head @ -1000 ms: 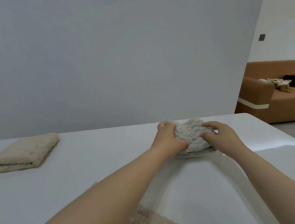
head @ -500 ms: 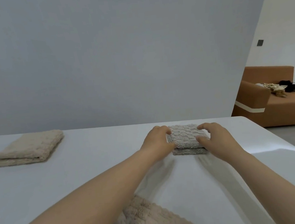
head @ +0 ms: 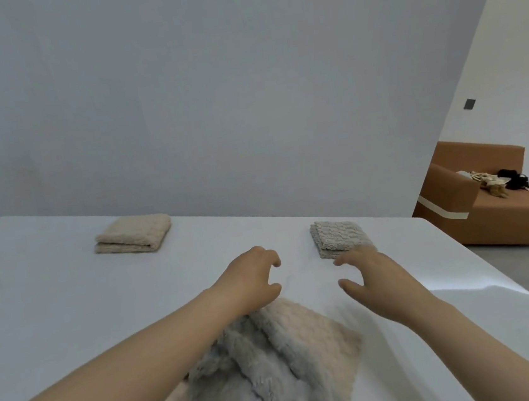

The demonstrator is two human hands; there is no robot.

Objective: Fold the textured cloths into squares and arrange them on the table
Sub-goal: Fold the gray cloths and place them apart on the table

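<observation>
On the table (head: 70, 304), both hands, left hand (head: 249, 279) and right hand (head: 369, 274), hover with empty, spread grips; a careless sleeve-sweep toward the unfolded pile (head: 269, 368) could nudge the folded grey cloth (head: 340, 237).

Table (head: 72, 321) fills the lower view, wall (head: 211, 91) behind its far edge; folded cloth (head: 133, 234) on the table at far left; second folded cloth (head: 338, 237) on the table at far right, well apart from the first; heap of unfolded cloths (head: 275, 364) on the near table, centre. Left hand (head: 249, 281) above the heap's far edge; right hand (head: 374, 275) just before the second folded cloth, right of the left hand; both empty. Sofa (head: 505, 215) off the table, far right, small items (head: 498, 182) on its seat.
</observation>
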